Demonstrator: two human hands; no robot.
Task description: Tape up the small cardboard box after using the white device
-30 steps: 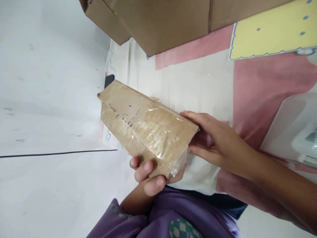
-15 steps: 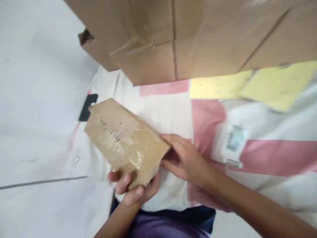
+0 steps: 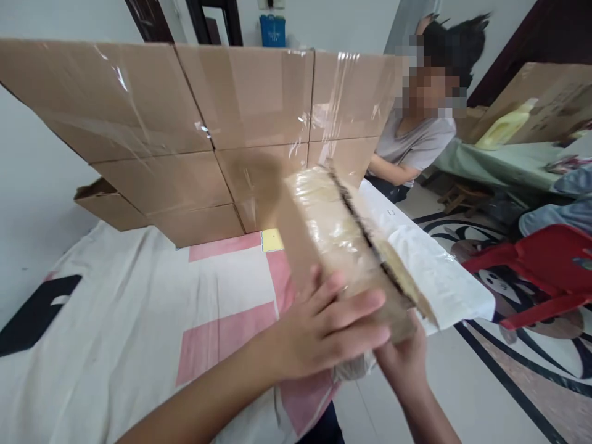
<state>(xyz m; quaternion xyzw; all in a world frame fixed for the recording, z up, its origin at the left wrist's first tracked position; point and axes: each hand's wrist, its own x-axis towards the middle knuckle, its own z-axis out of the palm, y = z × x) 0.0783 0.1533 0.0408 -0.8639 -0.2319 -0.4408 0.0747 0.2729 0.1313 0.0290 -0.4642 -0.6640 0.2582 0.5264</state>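
Up in front of me, tilted, is a small brown cardboard box (image 3: 319,222) with shiny tape on it. A dark gap runs along its right side, where a flap (image 3: 407,277) stands out. My left hand (image 3: 335,327) lies across the near side of the box, its fingers stretched over the surface and pressing on it. Under the lower right end, my right hand (image 3: 407,354) grips the box; its fingers are partly hidden. Crumpled plastic (image 3: 356,368) shows below the box. Motion blurs the box and the fingers.
A wall of taped cardboard cartons (image 3: 185,111) stands across the back of the cloth-covered table (image 3: 139,320). A black flat object (image 3: 39,314) and a yellow card (image 3: 272,240) lie there. Another person (image 3: 416,135) sits beyond, and a red chair (image 3: 546,265) stands at right.
The box has been lifted and swung to the right, with its dark-gapped side now showing. My left hand has moved onto its near face. The view has tipped up, bringing in the room.
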